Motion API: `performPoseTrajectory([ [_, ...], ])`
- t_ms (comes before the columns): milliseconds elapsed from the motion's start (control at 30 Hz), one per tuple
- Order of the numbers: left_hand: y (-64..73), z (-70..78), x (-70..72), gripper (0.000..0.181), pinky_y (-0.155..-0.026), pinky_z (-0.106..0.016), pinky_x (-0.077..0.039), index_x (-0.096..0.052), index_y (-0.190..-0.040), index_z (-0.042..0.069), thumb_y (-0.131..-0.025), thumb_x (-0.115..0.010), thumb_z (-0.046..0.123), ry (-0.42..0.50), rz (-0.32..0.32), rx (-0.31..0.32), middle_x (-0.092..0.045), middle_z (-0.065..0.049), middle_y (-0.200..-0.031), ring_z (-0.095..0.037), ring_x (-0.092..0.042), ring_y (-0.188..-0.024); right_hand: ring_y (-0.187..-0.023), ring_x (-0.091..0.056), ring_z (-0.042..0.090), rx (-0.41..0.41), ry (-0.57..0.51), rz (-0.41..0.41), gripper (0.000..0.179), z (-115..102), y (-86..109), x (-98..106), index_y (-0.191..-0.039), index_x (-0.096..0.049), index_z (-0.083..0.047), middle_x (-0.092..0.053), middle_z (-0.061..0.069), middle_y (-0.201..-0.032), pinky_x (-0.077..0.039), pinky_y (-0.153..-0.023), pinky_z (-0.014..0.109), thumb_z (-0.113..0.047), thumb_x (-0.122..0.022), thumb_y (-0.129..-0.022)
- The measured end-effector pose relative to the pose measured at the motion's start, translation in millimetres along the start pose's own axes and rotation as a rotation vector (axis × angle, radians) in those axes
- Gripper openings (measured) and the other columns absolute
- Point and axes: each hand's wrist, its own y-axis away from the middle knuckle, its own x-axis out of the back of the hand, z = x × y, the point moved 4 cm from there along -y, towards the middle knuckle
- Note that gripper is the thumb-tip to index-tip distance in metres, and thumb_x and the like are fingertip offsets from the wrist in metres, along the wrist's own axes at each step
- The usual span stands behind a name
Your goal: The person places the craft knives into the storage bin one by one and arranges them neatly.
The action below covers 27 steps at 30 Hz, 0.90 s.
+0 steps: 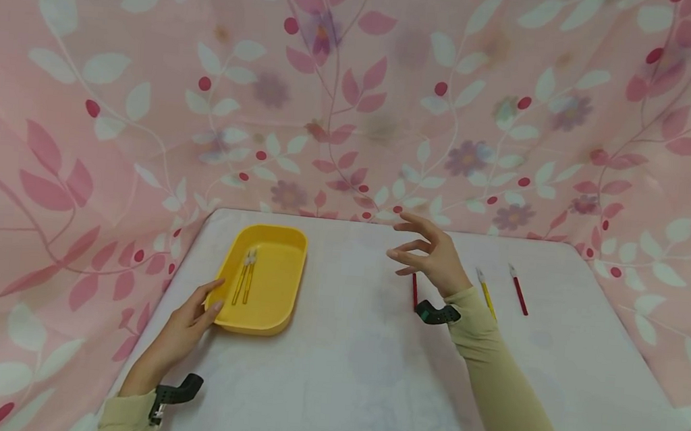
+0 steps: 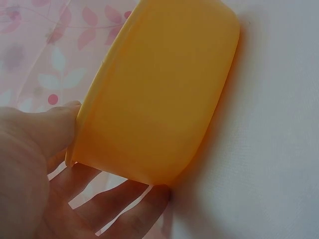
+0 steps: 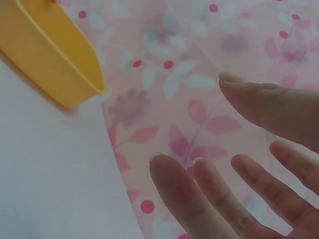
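- nearest, the left hand point(image 1: 187, 325) holds the near left corner of the yellow tray, thumb at the rim, other fingers spread along the outer wall; the grip looks light, the hand only partly closed.
- the yellow tray point(image 1: 276, 278) sits on the white cloth point(image 1: 339, 370). it looks like thin, smooth plastic: probably light, fairly stiff and ready to slide if nudged. the rim or a corner seems the best place to steady it.
- inside, toward the tray's left side, lie two slim yellow sticks point(image 1: 249, 279) with pale tips, side by side and apart from the right wall.
- to the right, on the cloth, are three more sticks: the left red stick point(image 1: 415, 290), partly hidden below the right hand; the loose yellow stick point(image 1: 487, 295); and the right red stick point(image 1: 520, 295), out beyond it.
- each stick should be very light and rigid, perhaps slick, and apt to roll. a thumb-and-fingertip pinch at mid-handle looks surest. the tips are too small to make out; they could be delicate or sharp, so best left untouched.
- the right hand point(image 1: 434, 253) hangs above the cloth, thumb well apart from loosely bent fingers, with nothing in its grasp.
- farthest, the floral curtain point(image 1: 355, 94) rises behind the table.
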Motion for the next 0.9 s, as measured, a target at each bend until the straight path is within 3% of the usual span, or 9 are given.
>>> performPoseTrajectory([
  [467, 0.6, -2.1, -0.9, 0.064, -0.123, -0.069, -0.029, -0.028, -0.167, 0.021, -0.112, -0.052, 0.043, 0.015, -0.005, -0.003, -0.025, -0.022, -0.174, -0.050, -0.027, -0.158, -0.099, -0.075, 0.025, -0.036, 0.056, 0.039, 0.079, 23.1, 10.2, 20.7, -0.158, -0.051, -0.026, -0.059, 0.015, -0.146, -0.066, -0.072, 0.054, -0.008, -0.086, -0.089],
  [900, -0.6, 0.4, 0.0, 0.065, -0.122, -0.069, -0.030, -0.028, -0.168, 0.021, -0.111, -0.052, 0.044, 0.014, 0.000, 0.007, -0.023, -0.022, -0.175, -0.052, -0.027, -0.157, -0.097, -0.074, 0.019, -0.131, 0.065, 0.042, 0.079, 52.4, 11.2, 40.2, -0.159, -0.048, -0.022, -0.056, 0.017, -0.149, -0.061, -0.080, 0.067, -0.004, -0.084, -0.091],
])
